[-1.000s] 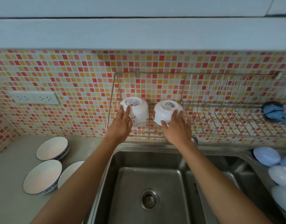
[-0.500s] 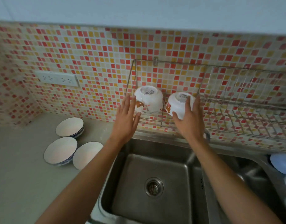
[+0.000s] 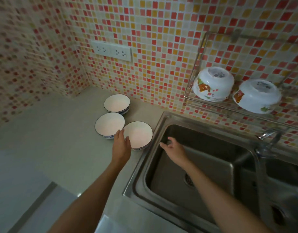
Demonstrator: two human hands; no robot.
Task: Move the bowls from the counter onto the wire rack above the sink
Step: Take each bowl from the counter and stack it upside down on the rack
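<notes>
Three white bowls with blue rims stand on the pale counter [image 3: 49, 148]: a far bowl [image 3: 116, 103], a middle bowl [image 3: 109, 124] and a near bowl [image 3: 138, 134] beside the sink. My left hand [image 3: 121, 145] is open, its fingertips at the left rim of the near bowl. My right hand [image 3: 173, 149] hovers over the sink's left edge, fingers loosely curled, holding nothing. Two white flowered bowls [image 3: 213, 83] [image 3: 257, 96] lie upside down on the wire rack [image 3: 195, 64] at the upper right.
A steel sink [image 3: 203, 167] fills the lower right, with a tap [image 3: 269, 137] at its back. A white socket strip [image 3: 111, 51] is fixed to the mosaic-tiled wall. The walls meet in a corner at the back left.
Both hands have left the two flowered bowls on the rack and come down to the left. The view has swung left toward the counter bowls.
</notes>
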